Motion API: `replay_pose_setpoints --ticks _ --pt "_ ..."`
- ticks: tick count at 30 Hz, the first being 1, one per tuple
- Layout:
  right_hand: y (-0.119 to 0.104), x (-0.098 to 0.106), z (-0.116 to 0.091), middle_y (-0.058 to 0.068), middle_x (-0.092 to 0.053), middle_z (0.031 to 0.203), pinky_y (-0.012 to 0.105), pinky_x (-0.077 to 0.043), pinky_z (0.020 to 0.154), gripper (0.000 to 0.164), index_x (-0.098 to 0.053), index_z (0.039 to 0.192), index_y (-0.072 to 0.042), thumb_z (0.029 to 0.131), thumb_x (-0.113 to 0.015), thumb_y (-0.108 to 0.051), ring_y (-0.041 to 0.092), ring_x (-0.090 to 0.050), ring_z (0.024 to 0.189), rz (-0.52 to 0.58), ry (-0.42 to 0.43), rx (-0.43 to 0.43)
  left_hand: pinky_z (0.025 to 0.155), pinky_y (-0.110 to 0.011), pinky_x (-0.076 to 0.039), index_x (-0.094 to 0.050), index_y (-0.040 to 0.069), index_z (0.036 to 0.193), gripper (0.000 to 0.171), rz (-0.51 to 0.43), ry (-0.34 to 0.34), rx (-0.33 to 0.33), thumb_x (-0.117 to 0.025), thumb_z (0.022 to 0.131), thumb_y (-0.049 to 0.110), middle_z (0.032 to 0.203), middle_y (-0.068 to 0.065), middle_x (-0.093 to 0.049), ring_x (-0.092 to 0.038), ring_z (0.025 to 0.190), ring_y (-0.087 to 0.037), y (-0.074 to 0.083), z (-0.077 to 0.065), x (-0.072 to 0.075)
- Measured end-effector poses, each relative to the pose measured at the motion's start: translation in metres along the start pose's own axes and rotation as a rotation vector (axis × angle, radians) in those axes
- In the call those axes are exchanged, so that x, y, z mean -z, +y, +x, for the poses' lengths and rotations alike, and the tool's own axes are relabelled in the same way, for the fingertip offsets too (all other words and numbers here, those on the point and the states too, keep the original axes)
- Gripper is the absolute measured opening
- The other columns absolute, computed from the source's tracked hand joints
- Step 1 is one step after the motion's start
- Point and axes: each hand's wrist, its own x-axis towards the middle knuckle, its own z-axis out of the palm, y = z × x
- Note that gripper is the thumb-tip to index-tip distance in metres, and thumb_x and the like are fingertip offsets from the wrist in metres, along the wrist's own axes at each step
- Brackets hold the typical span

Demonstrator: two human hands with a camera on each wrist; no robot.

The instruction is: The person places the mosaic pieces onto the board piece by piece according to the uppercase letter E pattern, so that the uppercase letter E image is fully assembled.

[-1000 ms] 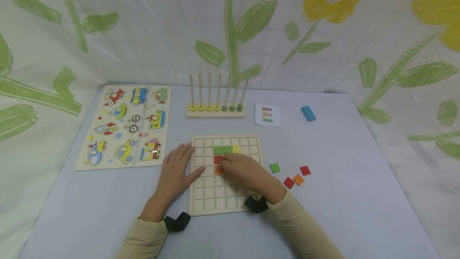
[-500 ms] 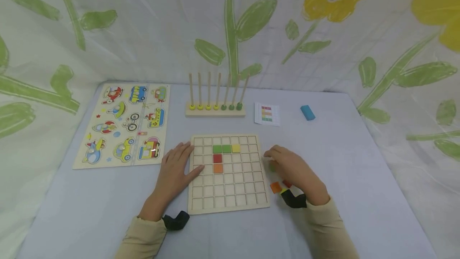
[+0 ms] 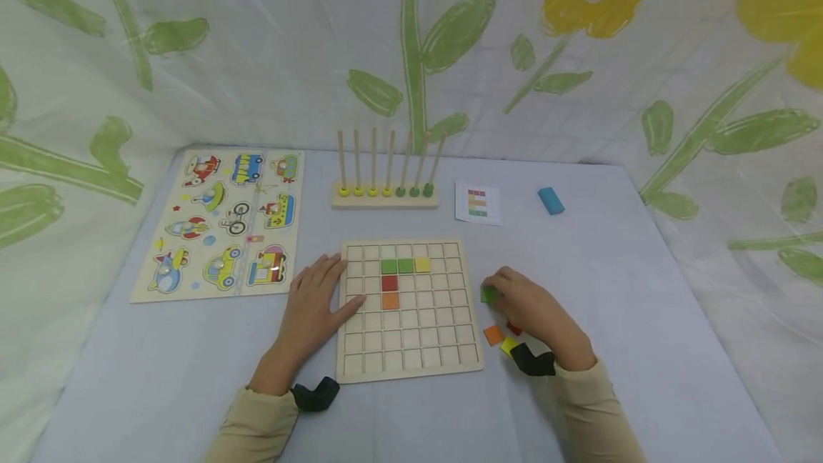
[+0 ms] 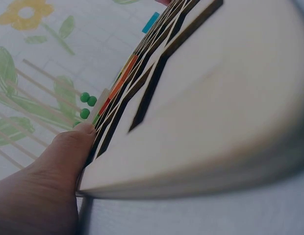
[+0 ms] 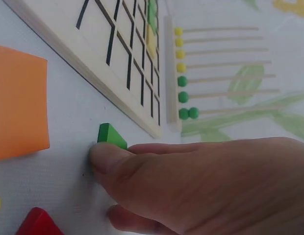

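r hand [image 3: 532, 310] pinches green sq tile [image 3: 488, 296], just r of wooden grid board [image 3: 411, 339]; l hand [image 3: 313, 297] spread at board's l edge, gripping nothing. risk: black wrist mount [image 3: 535, 361] nr yellow tile [image 3: 508, 346] could drag it if swept low.

No words, numbers or brand names can be read in any view. The white card [image 3: 478, 203] near the back of the desk [image 3: 643, 320] carries a printed grid with rows of coloured squares, red at the top and green at the bottom; any lettering there is too small to tell. The picture puzzle [image 3: 216, 221] bears two star signs, a red star [image 3: 176, 207] and a blue star [image 3: 196, 284], among its vehicle pictures [image 3: 221, 270].
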Motion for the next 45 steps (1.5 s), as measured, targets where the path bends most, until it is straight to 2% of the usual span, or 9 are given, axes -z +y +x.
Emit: replay_pose_setpoints --ticks 8,16,20,24,31,39,45 --pt "-0.001 -0.001 -0.001 0.001 -0.061 0.107 0.029 -0.054 0.079 0.026 -0.066 0.113 -0.008 0.087 -0.068 -0.007 0.011 -0.057 0.088 -0.023 0.007 -0.001 0.112 -0.051 -0.021 -0.046 0.008 0.14 0.072 0.004 -0.002 -0.001 -0.066 0.085 0.05 0.146 -0.012 -0.044 -0.031 0.14 -0.031 0.001 0.0 0.001" --pt "-0.005 0.0 0.001 -0.002 -0.059 0.111 0.027 -0.053 0.077 0.029 -0.063 0.117 -0.011 0.089 -0.067 -0.012 0.008 -0.055 0.089 -0.015 0.001 -0.017 0.112 -0.051 -0.02 -0.046 0.008 0.14 0.073 -0.003 -0.007 0.003 -0.066 0.085 0.05 0.146 -0.012 -0.043 -0.03 0.14 -0.031 0.002 0.0 0.002" --pt "-0.015 0.004 0.004 -0.003 -0.058 0.111 0.025 -0.053 0.075 0.03 -0.062 0.119 -0.012 0.089 -0.068 -0.015 0.008 -0.055 0.089 -0.002 0.019 0.027 0.113 -0.051 -0.02 -0.045 0.008 0.14 0.072 -0.002 -0.011 0.008 -0.066 0.085 0.05 0.146 -0.012 -0.043 -0.03 0.141 -0.031 0.002 0.0 0.002" --pt "-0.025 0.006 0.01 -0.004 -0.059 0.11 0.026 -0.053 0.081 0.033 -0.061 0.118 -0.013 0.087 -0.071 -0.015 0.009 -0.056 0.093 0.012 0.037 0.07 0.113 -0.051 -0.02 -0.045 0.008 0.14 0.072 0.0 -0.017 0.012 -0.065 0.085 0.051 0.147 -0.011 -0.042 -0.03 0.141 -0.031 0.002 0.0 0.002" --pt "-0.043 -0.001 0.023 -0.006 -0.06 0.106 0.025 -0.053 0.082 0.028 -0.061 0.11 -0.016 0.085 -0.073 -0.02 0.008 -0.055 0.09 0.024 0.025 0.102 0.113 -0.051 -0.02 -0.045 0.008 0.14 0.072 0.0 -0.013 0.011 -0.066 0.085 0.05 0.147 -0.011 -0.043 -0.03 0.141 -0.031 0.003 0.0 0.003" --pt "-0.064 -0.01 0.041 -0.006 -0.062 0.101 0.023 -0.053 0.081 0.02 -0.064 0.104 -0.015 0.086 -0.072 -0.017 0.007 -0.058 0.089 -0.023 0.028 0.245 0.113 -0.051 -0.019 -0.045 0.009 0.141 0.073 0.006 -0.031 0.026 -0.066 0.085 0.05 0.147 -0.011 -0.042 -0.029 0.141 -0.03 0.004 0.001 0.003" --pt "-0.077 -0.015 0.049 -0.008 -0.06 0.098 0.022 -0.052 0.08 0.016 -0.065 0.104 -0.016 0.088 -0.07 -0.02 0.006 -0.057 0.087 -0.015 0.006 0.304 0.113 -0.051 -0.019 -0.045 0.008 0.141 0.072 -0.002 -0.023 0.017 -0.067 0.085 0.049 0.147 -0.011 -0.042 -0.029 0.141 -0.031 0.003 0.0 0.003"
